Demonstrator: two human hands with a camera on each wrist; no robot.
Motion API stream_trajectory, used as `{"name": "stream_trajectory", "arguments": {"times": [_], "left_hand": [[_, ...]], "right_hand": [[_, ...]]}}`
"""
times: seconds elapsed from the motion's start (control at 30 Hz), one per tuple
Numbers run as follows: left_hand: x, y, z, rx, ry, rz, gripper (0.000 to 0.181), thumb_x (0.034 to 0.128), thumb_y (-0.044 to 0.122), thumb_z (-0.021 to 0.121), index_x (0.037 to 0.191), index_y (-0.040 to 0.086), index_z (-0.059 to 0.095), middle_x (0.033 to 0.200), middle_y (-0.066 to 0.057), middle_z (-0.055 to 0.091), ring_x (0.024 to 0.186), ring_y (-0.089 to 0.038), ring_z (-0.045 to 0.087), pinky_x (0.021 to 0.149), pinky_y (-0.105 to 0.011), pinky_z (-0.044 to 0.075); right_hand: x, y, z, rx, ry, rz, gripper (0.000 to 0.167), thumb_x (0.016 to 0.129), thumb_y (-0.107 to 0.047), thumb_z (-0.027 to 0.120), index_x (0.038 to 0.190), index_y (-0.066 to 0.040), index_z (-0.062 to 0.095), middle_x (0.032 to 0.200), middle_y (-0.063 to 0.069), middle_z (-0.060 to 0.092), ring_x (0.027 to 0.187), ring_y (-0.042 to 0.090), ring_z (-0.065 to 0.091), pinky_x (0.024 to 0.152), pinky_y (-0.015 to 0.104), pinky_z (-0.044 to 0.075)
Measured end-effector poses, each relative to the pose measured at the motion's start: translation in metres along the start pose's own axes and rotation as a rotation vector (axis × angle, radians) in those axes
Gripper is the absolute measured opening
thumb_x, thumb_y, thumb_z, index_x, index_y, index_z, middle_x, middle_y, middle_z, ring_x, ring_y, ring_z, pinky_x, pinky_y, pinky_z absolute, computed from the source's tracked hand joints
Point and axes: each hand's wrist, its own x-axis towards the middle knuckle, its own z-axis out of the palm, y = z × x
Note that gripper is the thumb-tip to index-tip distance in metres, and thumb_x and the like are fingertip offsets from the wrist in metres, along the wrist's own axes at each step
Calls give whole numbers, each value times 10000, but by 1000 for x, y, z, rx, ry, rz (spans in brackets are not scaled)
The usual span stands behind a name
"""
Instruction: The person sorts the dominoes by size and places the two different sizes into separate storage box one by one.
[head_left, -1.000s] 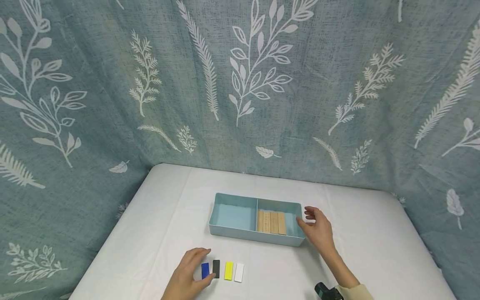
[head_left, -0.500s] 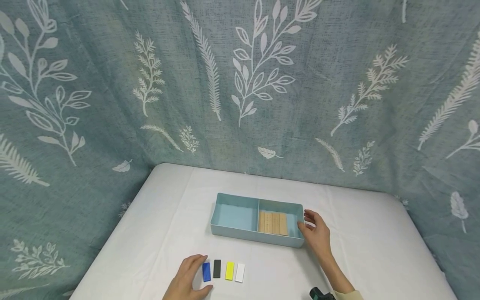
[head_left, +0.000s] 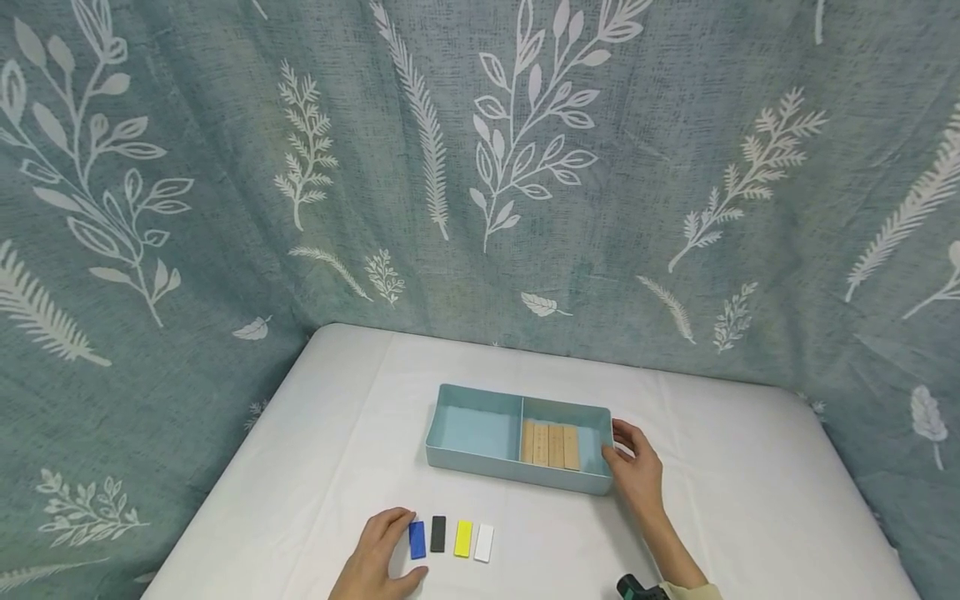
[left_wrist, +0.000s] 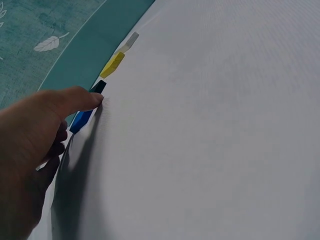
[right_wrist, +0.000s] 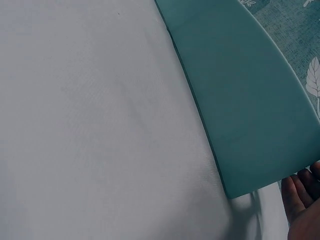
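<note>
My left hand (head_left: 375,558) is spread about a blue block (head_left: 417,541), its fingertips beside the upper end. The thumb stands apart below the lower end. To the right lie a black block (head_left: 438,534), a yellow block (head_left: 462,539) and a white block (head_left: 483,543), in a row. In the left wrist view, the thumb partly covers the blue and black ones. My right hand (head_left: 637,471) holds the right end wall of a light-blue divided box (head_left: 517,473), thumb over the rim. In the right wrist view, its fingers (right_wrist: 291,192) lie along the outside of that wall.
Several plain wooden blocks (head_left: 556,447) stand side by side in the box's right compartment, against the divider (head_left: 521,429). A white cloth (head_left: 360,433) covers the table. Behind and to the left hangs a leaf-patterned green-blue curtain (head_left: 420,283).
My right hand has closed in on the box's right end. The left hand has drawn back from the black block to the blue one. The whole head view has shifted slightly.
</note>
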Motion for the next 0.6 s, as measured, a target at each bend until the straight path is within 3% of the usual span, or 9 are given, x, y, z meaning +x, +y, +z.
{"name": "stream_trajectory", "arguments": {"times": [0.1, 0.6], "left_hand": [[1, -1, 1, -6, 4, 2, 691, 803, 335, 813, 1344, -4, 549, 1347, -72, 470, 1236, -301, 473, 1065, -458, 448], [-3, -9, 3, -13, 76, -16, 665, 775, 313, 838, 1286, -31, 587, 1347, -97, 482, 1259, -323, 469, 1067, -479, 439]], "right_hand": [[0, 1, 1, 11, 6, -3, 451, 900, 13, 609, 1342, 32, 527, 1317, 209, 568, 1207, 331, 558, 827, -12, 406], [1, 4, 2, 30, 15, -8, 452, 889, 27, 611, 1334, 29, 535, 1311, 204, 578, 1203, 327, 563, 820, -21, 397]]}}
